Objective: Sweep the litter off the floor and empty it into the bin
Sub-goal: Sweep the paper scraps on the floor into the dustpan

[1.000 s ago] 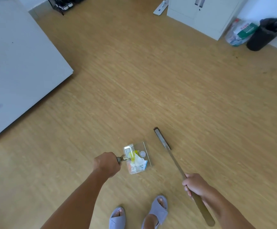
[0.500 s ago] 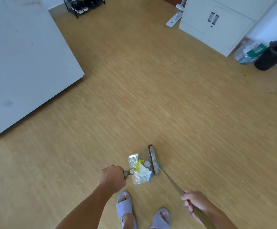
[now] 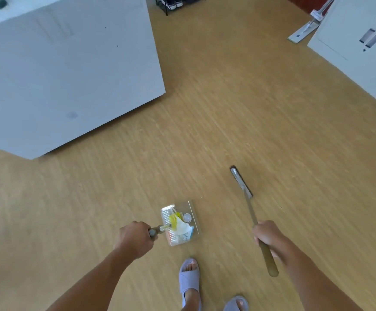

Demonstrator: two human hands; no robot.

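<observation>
Head view: wooden floor.
Left hand: grips dustpan handle; litter inside, seemingly wrappers.
Right hand: grips broom, right of dustpan.

1. The floor is light wood-grain boards running across the whole room, evenly lit with soft shadows.
2. A large white counter fills the upper left, its corner jutting toward the middle of the floor.
3. A white cabinet with two dark door handles stands at the upper right.
4. A flat mop leans just beside the cabinet.
5. A dark shoe rack with shoes sits at the far top edge.
</observation>
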